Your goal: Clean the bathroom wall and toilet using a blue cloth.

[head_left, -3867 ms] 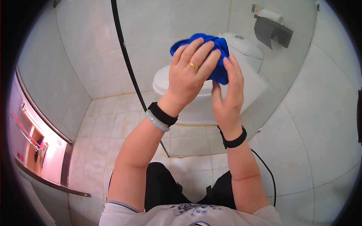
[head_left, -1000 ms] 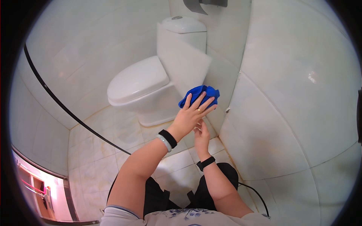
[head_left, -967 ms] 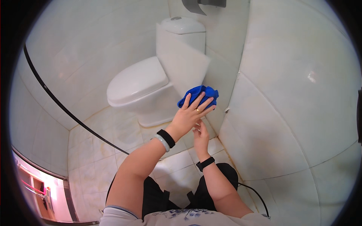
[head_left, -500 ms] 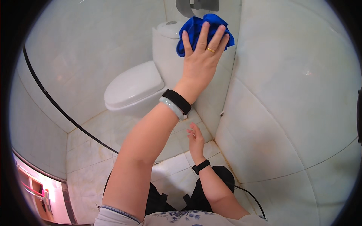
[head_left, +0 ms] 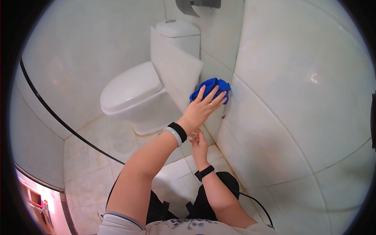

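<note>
My left hand [head_left: 201,110] lies flat with spread fingers on a crumpled blue cloth [head_left: 211,87], pressing it against the pale wall tiles [head_left: 282,98] in the corner just right of the white toilet's tank [head_left: 176,43]. A ring shows on one finger, and a pale bangle and a black band circle that wrist. My right hand [head_left: 199,144] hangs lower, under the left wrist, fingers loosely apart and holding nothing; it wears a black wristband.
The white toilet [head_left: 133,90] has its lid shut and stands left of the cloth. A grey paper holder [head_left: 196,4] hangs on the wall above the tank. A black cable [head_left: 58,117] runs across the tiled floor [head_left: 102,156]. My dark-clothed knees are at the bottom.
My left hand has slid the blue cloth down the wall, from beside the tank's top to about the height of the toilet seat. The right hand has stayed low.
</note>
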Available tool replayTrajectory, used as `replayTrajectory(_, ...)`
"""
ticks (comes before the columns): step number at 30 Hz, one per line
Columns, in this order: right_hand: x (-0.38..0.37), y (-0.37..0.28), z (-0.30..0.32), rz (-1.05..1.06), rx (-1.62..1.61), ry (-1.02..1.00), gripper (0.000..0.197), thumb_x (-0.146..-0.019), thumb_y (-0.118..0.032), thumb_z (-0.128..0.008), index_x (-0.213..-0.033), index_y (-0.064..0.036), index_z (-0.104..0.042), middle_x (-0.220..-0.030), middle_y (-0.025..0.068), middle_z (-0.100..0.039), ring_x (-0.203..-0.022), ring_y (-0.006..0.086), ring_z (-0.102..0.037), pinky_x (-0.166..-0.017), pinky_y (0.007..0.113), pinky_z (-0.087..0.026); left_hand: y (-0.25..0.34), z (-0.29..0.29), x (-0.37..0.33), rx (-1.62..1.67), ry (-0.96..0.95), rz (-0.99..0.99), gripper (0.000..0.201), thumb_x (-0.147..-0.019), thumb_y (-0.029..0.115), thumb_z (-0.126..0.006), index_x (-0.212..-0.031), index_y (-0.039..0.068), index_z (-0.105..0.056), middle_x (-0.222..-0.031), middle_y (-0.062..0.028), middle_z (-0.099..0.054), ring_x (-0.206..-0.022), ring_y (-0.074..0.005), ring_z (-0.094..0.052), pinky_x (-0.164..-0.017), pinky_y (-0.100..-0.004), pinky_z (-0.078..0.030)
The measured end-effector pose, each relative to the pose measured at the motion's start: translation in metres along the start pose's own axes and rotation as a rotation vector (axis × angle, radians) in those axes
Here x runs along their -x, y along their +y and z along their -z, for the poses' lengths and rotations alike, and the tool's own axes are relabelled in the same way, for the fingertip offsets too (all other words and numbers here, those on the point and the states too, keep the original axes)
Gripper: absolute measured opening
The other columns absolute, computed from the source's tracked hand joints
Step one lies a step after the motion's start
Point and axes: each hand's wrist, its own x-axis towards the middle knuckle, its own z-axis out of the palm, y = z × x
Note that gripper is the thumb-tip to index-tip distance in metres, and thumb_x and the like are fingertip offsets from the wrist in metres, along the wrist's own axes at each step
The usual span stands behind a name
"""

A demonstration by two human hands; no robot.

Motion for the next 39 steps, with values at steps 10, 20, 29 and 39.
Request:
replayTrajectory(10, -0.001, -0.002, 0.006, -0.081, -0.105, 0.014, 0.039, -0.088, 0.007, -0.040, -0.125, -0.0058, -0.047, -0.116, 0.0105, -0.054, -0.095, 0.0162, -0.060, -0.075, 0.027, -0.050, -0.058, 0.042, -0.107, 0.004, 0.442, 0.353, 0.060, -0.074, 0.003, -0.052, -0.131, 0.022, -0.045, -0.138, 0.0010, -0.036, -0.128, -0.0246, -0.033, -0.105, -0.0552, -0.017)
replayTrajectory(20, -0.010, -0.013, 0.028, -0.171, -0.314, 0.208, 0.031, -0.090, 0.002, -0.039, -0.121, 0.0009, -0.046, -0.114, 0.0127, -0.054, -0.097, 0.0198, -0.058, -0.077, 0.030, -0.049, 0.006, -0.017, -0.054, -0.037, 0.213, 0.239, 0.056, -0.078, 0.014, -0.053, -0.133, 0.021, -0.043, -0.139, 0.0004, -0.027, -0.133, -0.0245, -0.024, -0.106, -0.0553, -0.014)
replayTrajectory(29, -0.007, -0.013, 0.041, -0.183, -0.296, 0.251, 0.031, -0.089, 0.002, -0.041, -0.120, 0.0017, -0.045, -0.116, 0.0138, -0.053, -0.097, 0.0206, -0.058, -0.078, 0.029, -0.049, 0.068, -0.071, 0.018, 0.070, -0.031, 0.063, 0.060, -0.077, 0.017, -0.052, -0.135, 0.024, -0.041, -0.139, 0.0035, -0.028, -0.126, -0.0178, -0.030, -0.109, -0.0472, -0.014)
replayTrajectory(39, -0.005, -0.014, 0.042, -0.190, -0.282, 0.308, 0.031, -0.092, -0.004, -0.045, -0.122, 0.0014, -0.044, -0.121, 0.0149, -0.049, -0.108, 0.0218, -0.052, -0.084, 0.031, -0.046, 0.076, -0.084, 0.079, 0.100, -0.244, -0.161, 0.057, -0.078, 0.021, -0.052, -0.134, 0.019, -0.042, -0.141, 0.0037, -0.032, -0.134, -0.0177, -0.024, -0.112, -0.0420, -0.012)
